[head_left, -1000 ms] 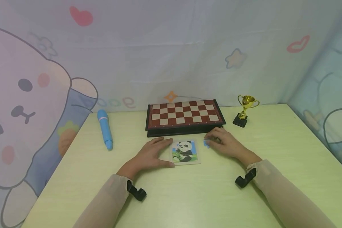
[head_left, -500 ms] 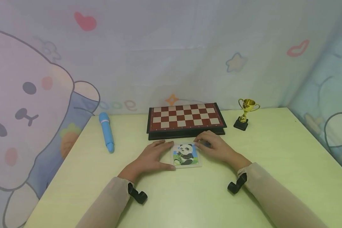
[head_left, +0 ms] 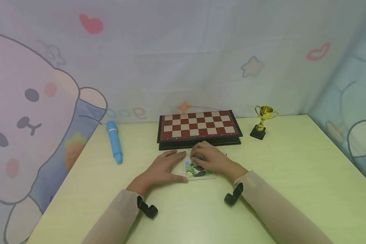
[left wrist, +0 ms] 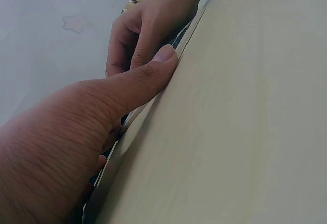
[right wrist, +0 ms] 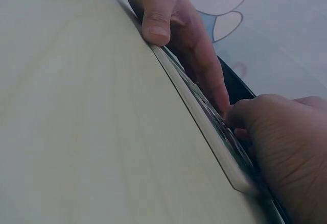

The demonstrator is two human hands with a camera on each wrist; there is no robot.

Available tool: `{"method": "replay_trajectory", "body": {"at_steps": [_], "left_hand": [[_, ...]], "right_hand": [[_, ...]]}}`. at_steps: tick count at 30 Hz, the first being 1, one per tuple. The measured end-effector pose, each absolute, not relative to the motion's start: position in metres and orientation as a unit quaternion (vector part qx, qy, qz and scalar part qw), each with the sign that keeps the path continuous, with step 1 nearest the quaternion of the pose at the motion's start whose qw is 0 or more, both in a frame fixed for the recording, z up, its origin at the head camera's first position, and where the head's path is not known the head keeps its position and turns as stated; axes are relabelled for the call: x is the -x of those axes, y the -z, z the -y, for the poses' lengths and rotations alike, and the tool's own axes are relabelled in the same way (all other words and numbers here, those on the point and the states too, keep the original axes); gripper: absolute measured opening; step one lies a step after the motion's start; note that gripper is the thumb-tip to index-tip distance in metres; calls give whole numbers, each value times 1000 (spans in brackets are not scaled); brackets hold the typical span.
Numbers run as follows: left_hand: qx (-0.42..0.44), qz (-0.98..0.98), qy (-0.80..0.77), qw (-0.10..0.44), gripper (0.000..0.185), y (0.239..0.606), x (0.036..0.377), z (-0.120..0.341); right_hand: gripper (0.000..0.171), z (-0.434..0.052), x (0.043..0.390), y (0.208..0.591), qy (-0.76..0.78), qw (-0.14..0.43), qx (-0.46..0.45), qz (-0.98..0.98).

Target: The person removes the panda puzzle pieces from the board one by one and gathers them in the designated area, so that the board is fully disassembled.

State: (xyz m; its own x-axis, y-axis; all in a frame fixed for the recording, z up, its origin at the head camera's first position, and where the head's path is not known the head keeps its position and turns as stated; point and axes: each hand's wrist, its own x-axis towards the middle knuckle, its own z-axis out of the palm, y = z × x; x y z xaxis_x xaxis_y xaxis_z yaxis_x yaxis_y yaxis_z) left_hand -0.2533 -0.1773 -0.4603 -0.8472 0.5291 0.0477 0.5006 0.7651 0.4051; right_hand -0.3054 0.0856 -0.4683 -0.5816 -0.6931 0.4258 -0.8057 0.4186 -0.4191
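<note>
the panda puzzle point(head_left: 198, 172) lies flat on the counter point(head_left: 292, 176), just in front of the chessboard point(head_left: 199, 127). the right hand point(head_left: 210, 159) rests on its top half with fingers curled down; whether it pinches a piece i cannot tell. the left hand point(head_left: 161, 167) lies at the puzzle's 9 o'clock edge, fingers straight, thumb against the near corner. a blue pen point(head_left: 114, 141) lies at 10 o'clock, a gold trophy point(head_left: 262, 122) at 2 o'clock.

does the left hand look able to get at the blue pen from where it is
Probably yes: the left hand rests at the puzzle's left edge, and only bare table lies between it and the blue pen.
</note>
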Motion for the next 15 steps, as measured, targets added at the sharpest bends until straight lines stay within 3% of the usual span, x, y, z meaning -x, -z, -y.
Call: {"method": "replay_trajectory", "body": {"at_steps": [15], "left_hand": [[-275, -938, -211, 29, 102, 458, 250, 176]], "right_hand": [[12, -84, 305, 471, -298, 101, -440, 841]]}}
